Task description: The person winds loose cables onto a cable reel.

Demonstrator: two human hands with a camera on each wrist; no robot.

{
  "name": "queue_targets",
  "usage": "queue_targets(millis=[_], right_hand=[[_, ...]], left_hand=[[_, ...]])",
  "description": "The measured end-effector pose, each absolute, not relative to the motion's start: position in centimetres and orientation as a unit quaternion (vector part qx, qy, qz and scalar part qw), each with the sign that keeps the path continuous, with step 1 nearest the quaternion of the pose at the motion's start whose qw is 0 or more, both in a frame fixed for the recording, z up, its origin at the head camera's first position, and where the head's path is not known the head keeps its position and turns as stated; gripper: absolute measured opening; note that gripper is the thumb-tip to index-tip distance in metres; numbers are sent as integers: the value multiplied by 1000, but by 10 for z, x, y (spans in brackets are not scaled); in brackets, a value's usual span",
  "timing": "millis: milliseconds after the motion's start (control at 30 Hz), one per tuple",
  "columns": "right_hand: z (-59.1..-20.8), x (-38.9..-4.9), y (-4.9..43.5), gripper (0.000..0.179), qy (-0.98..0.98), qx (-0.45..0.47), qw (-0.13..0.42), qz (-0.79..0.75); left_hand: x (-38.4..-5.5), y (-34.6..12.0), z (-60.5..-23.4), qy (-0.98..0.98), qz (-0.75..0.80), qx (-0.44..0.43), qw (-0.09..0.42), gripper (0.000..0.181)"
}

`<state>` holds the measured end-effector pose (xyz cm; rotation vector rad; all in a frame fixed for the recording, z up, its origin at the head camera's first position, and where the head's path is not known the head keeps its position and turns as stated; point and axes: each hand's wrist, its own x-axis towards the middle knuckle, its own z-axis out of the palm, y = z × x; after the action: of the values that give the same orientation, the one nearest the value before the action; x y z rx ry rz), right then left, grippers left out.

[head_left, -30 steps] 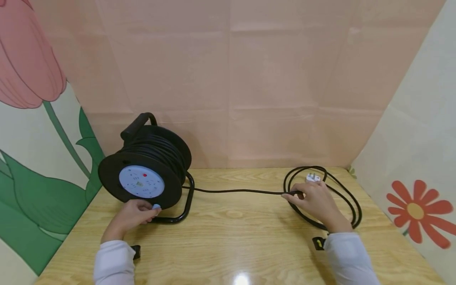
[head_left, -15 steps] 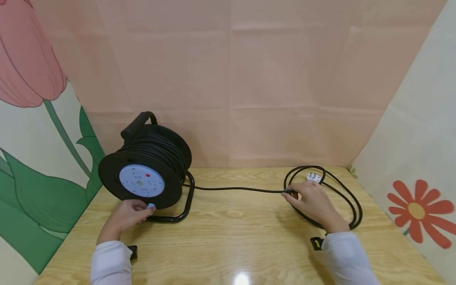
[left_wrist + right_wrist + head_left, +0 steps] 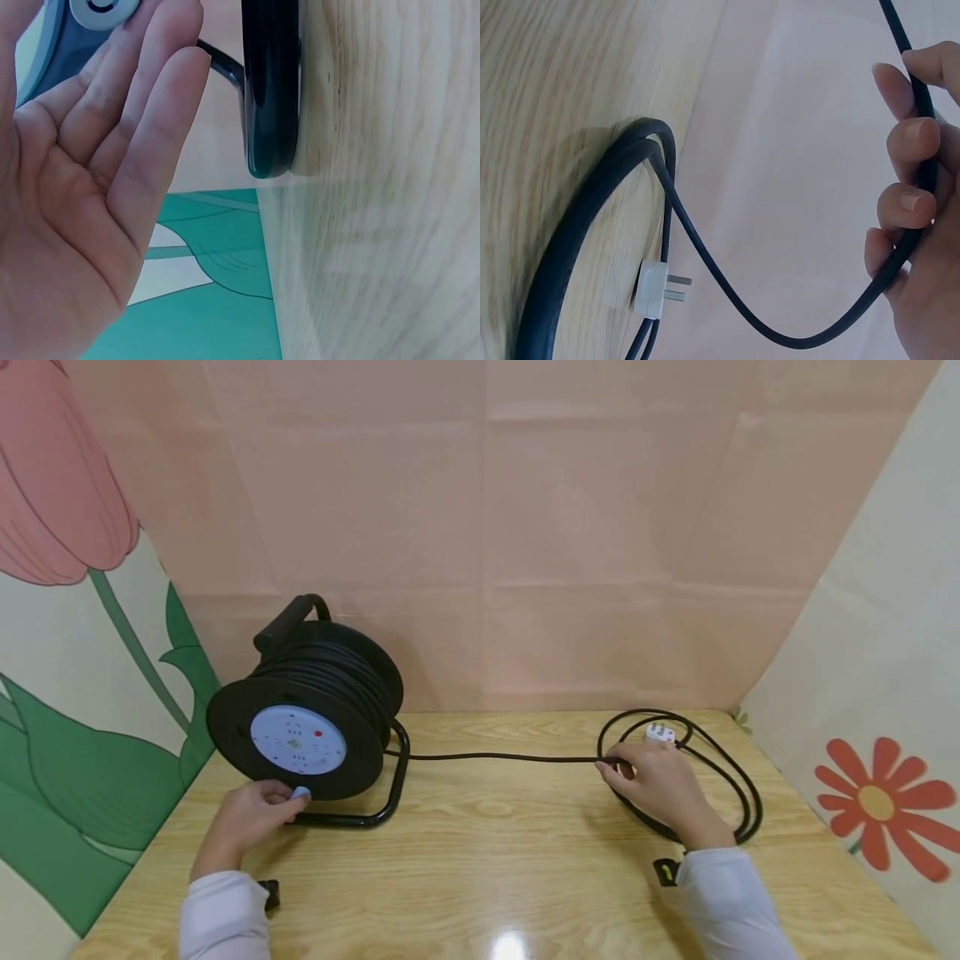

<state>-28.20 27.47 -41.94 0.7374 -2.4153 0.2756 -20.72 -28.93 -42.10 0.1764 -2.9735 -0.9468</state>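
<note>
A black cable reel (image 3: 296, 710) stands on its tubular frame at the left of the table, with black cable wound on its drum. Its light-blue socket face (image 3: 298, 740) carries a red button. At the reel's lower rim my left hand (image 3: 251, 820) pinches a small light-blue knob (image 3: 301, 792). In the left wrist view the palm shows beside the black frame (image 3: 271, 90), and the grip itself is partly hidden. My right hand (image 3: 660, 785) holds the black power cable (image 3: 495, 756), which runs from the reel; in the right wrist view the fingers curl round it (image 3: 928, 176).
Loose loops of cable (image 3: 738, 777) lie on the right of the wooden table (image 3: 465, 868). Among them is a white three-pin plug (image 3: 661, 732). A pink sheet (image 3: 480, 543) stands behind the table, with flower-printed panels at both sides.
My left hand has moved left along the reel's lower edge with the knob, and the socket face has turned, its red button shifting right. The right hand keeps its hold, nearly still.
</note>
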Motion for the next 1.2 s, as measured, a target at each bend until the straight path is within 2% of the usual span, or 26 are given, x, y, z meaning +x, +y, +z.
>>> queue_targets(millis=[333,600,767,1000,1200], right_hand=[[-420,-280,273,29,-910,235,326,98],[-420,-281,269,15,-911,269,294,104],[-421,-281,268,14,-905,280,300,109],[-419,-274,261,13,-923,244,273,121],[-415,-272,255,7,-917,268,268,125]], left_hand=[[-204,-298,-421,-951,-300,71,17,53],[-200,-301,-421,-948,-308,74,38,52],[-197,-302,-419,-944,-317,76,44,53],[-196,-306,-420,-932,-346,102,50,54],[-195,-310,-421,-910,-389,120,80,55]])
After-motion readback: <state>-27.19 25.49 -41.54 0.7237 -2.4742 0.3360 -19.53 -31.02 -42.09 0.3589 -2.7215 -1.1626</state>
